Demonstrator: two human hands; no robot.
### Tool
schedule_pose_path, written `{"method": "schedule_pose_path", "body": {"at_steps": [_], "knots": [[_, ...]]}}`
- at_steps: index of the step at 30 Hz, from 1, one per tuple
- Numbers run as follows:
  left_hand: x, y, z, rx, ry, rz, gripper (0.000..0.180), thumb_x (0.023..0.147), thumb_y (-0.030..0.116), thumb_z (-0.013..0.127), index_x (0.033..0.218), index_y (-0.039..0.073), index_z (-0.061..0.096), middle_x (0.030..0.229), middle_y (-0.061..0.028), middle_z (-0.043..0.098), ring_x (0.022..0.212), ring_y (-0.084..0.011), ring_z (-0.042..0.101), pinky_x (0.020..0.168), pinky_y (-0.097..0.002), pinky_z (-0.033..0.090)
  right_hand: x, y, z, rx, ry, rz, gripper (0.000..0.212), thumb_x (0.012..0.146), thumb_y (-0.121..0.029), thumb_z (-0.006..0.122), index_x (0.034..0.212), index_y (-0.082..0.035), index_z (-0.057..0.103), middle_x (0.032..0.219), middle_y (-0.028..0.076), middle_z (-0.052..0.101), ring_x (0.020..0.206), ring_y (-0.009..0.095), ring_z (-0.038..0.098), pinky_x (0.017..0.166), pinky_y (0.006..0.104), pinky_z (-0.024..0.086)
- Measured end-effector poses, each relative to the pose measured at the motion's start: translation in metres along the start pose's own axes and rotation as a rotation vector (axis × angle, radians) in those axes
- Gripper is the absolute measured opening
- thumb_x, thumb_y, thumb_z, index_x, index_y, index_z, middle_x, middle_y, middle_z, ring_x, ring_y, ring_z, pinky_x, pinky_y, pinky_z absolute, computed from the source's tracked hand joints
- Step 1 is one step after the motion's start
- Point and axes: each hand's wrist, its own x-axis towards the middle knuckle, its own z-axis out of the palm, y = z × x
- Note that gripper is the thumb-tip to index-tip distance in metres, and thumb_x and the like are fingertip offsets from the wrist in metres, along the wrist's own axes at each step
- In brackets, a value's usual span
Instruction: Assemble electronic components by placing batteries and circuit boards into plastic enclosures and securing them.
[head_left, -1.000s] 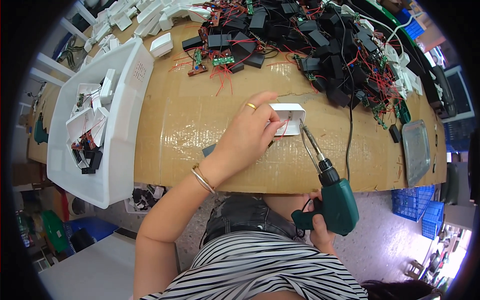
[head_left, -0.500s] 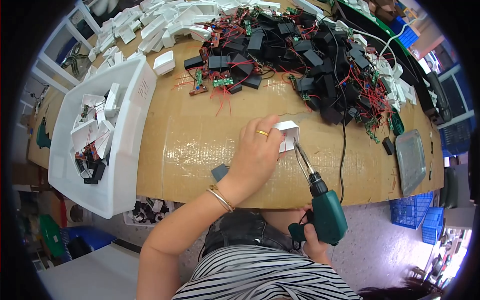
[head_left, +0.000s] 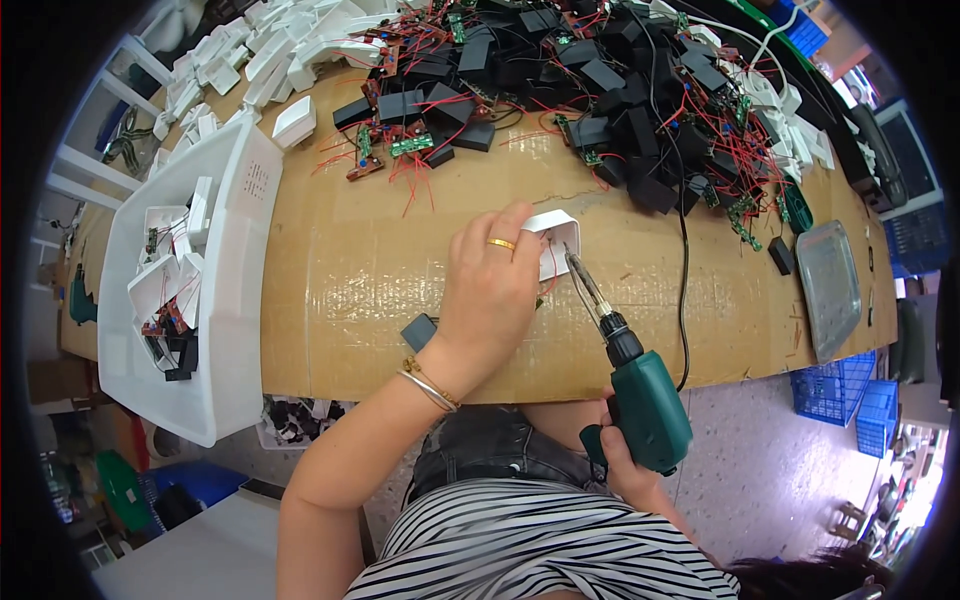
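Head view shows me mid-way through a screw-driving step, as I judge it. My left hand (head_left: pixel 492 290) is pressed down over a small white plastic casing (head_left: pixel 556 240), fingers curled on its near and left edges, pinning it flat to the cardboard-covered bench (head_left: pixel 340 270). The casing sits right under my fingertips, its open side facing up, with a bit of red wire showing inside. My right hand (head_left: pixel 625 462) is clenched around the grip of a green electric screwdriver (head_left: pixel 645 405), down off the near edge of the bench, below and right of the left hand. The tool's bit (head_left: pixel 582 275) slants up and left so that its tip meets the right inner part of the casing, just beside my left fingers.

Beyond the left hand, across the far side of the bench, lies a big tangle of black boxes, small circuit boards and red wires (head_left: pixel 620 90). Well off to the left stands a white bin (head_left: pixel 225 300) with more white casings inside; far right lies a clear tray (head_left: pixel 828 285).

My reading: the bit is seated or nearly so, though I cannot tell whether a screw is on it. The next move calls for a steady left hand, fingers kept clear of the tip, the bit brought more upright over the hole, and firm downward pressure before I pull the trigger.
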Motion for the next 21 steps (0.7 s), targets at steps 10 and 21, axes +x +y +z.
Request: {"method": "schedule_pose_path", "body": {"at_steps": [10, 21], "knots": [[0.000, 0.001, -0.001, 0.001, -0.010, 0.017, 0.011, 0.081, 0.004, 0.064, 0.087, -0.001, 0.055, 0.111, -0.0155, 0.055, 0.095, -0.0334, 0.054, 0.083, -0.0406, 0.045, 0.017, 0.000, 0.004, -0.123, 0.095, -0.223, 0.020, 0.072, -0.005, 0.072, 0.090, 0.000, 0.063, 0.077, 0.007, 0.062, 0.063, 0.017, 0.059, 0.058, 0.0286, 0.048], [-0.001, -0.001, 0.002, 0.005, -0.010, 0.007, 0.012, 0.081, 0.004, 0.064, 0.087, 0.000, 0.055, 0.110, -0.0150, 0.054, 0.095, -0.0326, 0.053, 0.083, -0.0405, 0.044, 0.015, 0.000, 0.002, -0.165, -0.063, -0.164, 0.041, 0.085, -0.006, 0.062, 0.124, 0.002, 0.051, 0.103, 0.006, 0.060, 0.083, 0.010, 0.054, 0.075, 0.0259, 0.045]]}}
